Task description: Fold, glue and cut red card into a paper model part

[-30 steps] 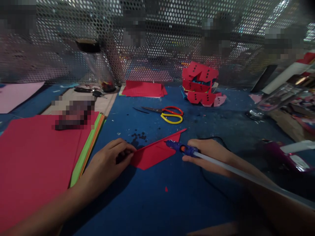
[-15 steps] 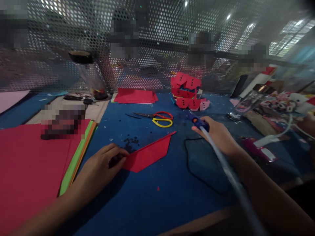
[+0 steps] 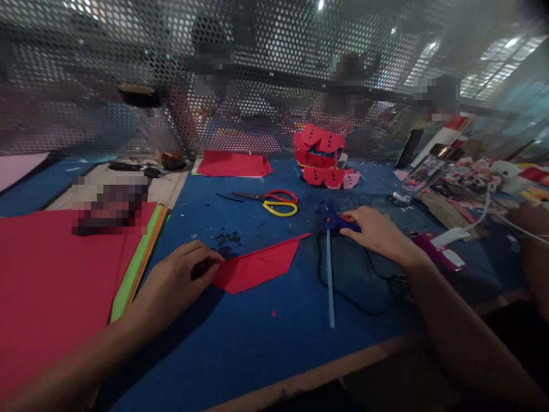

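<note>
A folded piece of red paper lies slanted on the blue table, and my left hand pinches its left end. My right hand has its fingers around the handle of a blue glue gun, low over the table or resting on it; I cannot tell which. From the gun a long pale glue stick points toward the near edge. Scissors with one red and one yellow handle lie beyond the red paper. Small black paper dots are scattered near my left fingers.
Red sheets over green and orange ones fill the left. Red paper cutouts and a red stack stand at the back. A black cord loops below the gun. A purple device and another person's arm are at right.
My right hand has lowered the glue gun and turned it, so the glue stick now points straight toward the near edge. My left hand keeps its pinch on the red paper.
</note>
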### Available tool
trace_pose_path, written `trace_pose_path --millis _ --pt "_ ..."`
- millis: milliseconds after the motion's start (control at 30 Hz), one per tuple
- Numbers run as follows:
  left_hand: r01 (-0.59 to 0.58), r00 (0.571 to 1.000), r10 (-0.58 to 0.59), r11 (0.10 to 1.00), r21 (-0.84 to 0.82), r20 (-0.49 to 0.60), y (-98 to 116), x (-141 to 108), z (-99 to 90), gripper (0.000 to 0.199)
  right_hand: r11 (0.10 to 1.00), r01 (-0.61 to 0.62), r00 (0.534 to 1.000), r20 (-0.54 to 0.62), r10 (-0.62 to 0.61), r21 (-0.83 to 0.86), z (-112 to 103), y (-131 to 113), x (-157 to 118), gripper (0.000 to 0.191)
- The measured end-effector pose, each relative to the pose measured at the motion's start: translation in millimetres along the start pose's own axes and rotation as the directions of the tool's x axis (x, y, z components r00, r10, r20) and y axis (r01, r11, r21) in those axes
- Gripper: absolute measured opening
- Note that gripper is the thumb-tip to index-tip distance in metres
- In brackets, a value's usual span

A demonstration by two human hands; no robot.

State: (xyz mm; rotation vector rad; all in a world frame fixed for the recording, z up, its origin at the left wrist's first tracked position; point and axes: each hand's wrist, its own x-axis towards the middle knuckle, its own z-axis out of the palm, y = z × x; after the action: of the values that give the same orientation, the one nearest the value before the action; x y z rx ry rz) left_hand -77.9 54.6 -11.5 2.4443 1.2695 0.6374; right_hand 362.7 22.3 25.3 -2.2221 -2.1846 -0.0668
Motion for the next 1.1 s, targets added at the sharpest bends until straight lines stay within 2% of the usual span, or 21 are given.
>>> trace_pose_path --millis 67,167,233,267,333,367,467,567,800,933,1100 --pt "-0.001 1.0 0.001 1.0 0.003 -0.008 0.9 -0.1 0.0 0.022 0.999 0.047 0.993 -0.109 -0.049 -0.02 -14.8 -15.0 -0.2 0.038" --pt "-0.013 1.0 0.013 1.0 0.026 -0.007 1.4 -1.1 1.0 0.021 0.942 0.309 0.936 -0.22 -0.276 0.134 -31.5 -59.2 4.1 0.024" --pt "-0.023 1.0 0.023 0.999 0.045 -0.006 1.8 -2.1 1.5 0.02 0.829 0.522 0.851 -0.192 -0.489 0.201 -31.8 -92.2 10.2 0.019" --pt "-0.03 1.0 0.03 0.998 0.053 -0.006 2.1 -2.5 1.5 0.019 0.78 0.59 0.807 -0.167 -0.566 0.207 -28.4 -106.0 13.9 0.018" --pt "-0.038 0.999 0.039 0.997 0.063 -0.011 3.3 -2.9 1.3 0.018 0.728 0.66 0.751 -0.124 -0.649 0.188 -16.9 -124.5 21.4 0.017" --pt "-0.042 0.999 0.043 0.997 0.064 -0.016 4.1 -2.8 1.0 0.018 0.715 0.674 0.737 -0.108 -0.667 0.184 -10.3 -128.9 24.7 0.017" --pt "-0.058 0.998 0.06 0.997 0.055 -0.021 6.5 -2.4 -0.3 0.019 0.713 0.67 0.738 -0.087 -0.669 0.205 5.3 -128.9 30.0 0.016" --pt "-0.085 0.996 0.087 0.995 0.059 -0.027 7.7 -2.3 -0.6 0.019 0.713 0.665 0.743 -0.097 -0.662 0.225 10.9 -124.3 29.8 0.016" --pt "-0.161 0.984 0.17 0.977 0.137 -0.054 9.4 -3.8 1.1 0.021 0.636 0.771 0.633 -0.138 -0.762 0.022 11.1 -127.4 26.8 0.016" --pt "-0.219 0.972 0.23 0.964 0.148 -0.058 8.0 -4.2 0.9 0.022 0.619 0.785 0.611 -0.135 -0.78 -0.026 10.5 -127.4 23.8 0.014" --pt "-0.264 0.961 0.274 0.952 0.155 -0.045 8.8 -5.1 -0.2 0.021 0.62 0.784 0.616 -0.101 -0.781 -0.02 7.4 -127.2 20.2 0.016"
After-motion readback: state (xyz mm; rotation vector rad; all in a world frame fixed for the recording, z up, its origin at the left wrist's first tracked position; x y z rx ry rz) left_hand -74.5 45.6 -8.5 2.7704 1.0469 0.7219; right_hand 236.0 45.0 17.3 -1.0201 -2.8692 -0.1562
